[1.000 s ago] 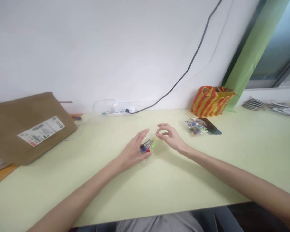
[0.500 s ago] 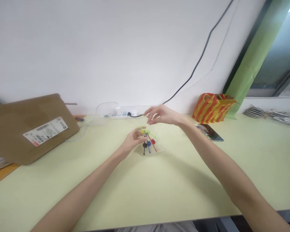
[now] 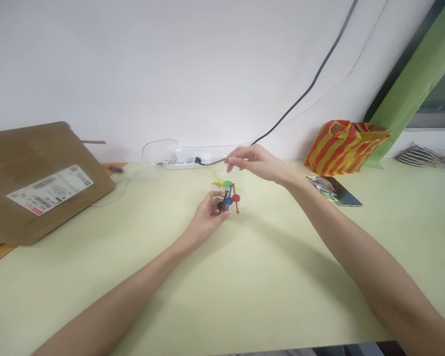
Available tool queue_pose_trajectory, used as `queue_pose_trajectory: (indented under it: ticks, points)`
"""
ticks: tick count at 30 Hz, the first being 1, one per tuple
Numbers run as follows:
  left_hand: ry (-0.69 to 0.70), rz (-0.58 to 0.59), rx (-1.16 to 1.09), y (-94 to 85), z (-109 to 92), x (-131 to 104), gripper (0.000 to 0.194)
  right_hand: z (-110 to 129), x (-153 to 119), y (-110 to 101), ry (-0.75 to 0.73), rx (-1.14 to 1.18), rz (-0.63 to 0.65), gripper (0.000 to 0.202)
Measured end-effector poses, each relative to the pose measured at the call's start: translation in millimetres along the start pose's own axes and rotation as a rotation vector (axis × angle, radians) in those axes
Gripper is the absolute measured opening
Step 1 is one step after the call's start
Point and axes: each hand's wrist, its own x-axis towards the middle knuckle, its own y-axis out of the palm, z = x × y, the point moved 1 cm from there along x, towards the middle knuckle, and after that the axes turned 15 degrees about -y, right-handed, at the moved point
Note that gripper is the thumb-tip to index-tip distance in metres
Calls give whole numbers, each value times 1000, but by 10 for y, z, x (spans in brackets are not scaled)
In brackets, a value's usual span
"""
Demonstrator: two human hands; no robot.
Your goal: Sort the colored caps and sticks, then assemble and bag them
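Several coloured plastic arrow spinners [image 3: 236, 198], each a thin arrow with a round disc at its middle, are bunched above the table in what looks like a clear plastic bag. Black, blue and red ones point towards me; green and yellow ones lie behind them. My left hand [image 3: 206, 211] grips the bunch from the left, its thumb below and fingers around the black and blue spinners. Just above and behind the spinners hovers my right hand [image 3: 254, 162], palm down, its fingers loosely bent and apart from the bunch, with nothing visible in them.
On the left a large brown cardboard parcel [image 3: 25, 153] with a label leans on the pale green table [image 3: 222, 291]. A white power strip [image 3: 187, 164] with a black plug lies by the wall. At right stand a red-and-yellow striped bag [image 3: 341, 148] and a dark flat packet [image 3: 346, 193].
The spinners have tilted up in my left hand, which has shifted its hold nearer to their black and blue discs. My right hand's fingers have drawn closer together. The camera view has shifted.
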Motion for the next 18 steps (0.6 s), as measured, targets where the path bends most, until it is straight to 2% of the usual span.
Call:
queue_pose_trajectory:
  ticks: [3,6,9,15,18]
  points:
    - [35,-83,162,-9,-35,-27,33,-17,1,-2,42,-137,52,25]
    - [42,-107,247,6,-60,-50,32,-5,3,8,63,-177,77,14]
    - [39,-97,260,16,-59,-53,32,35,6,3,48,-178,125,13]
    - [-6,-28,199,23,-70,-55,27,39,-16,-49,-4,-74,355,21]
    - [-32,-4,183,30,-91,-67,31,30,-43,-75,-14,-80,462,25]
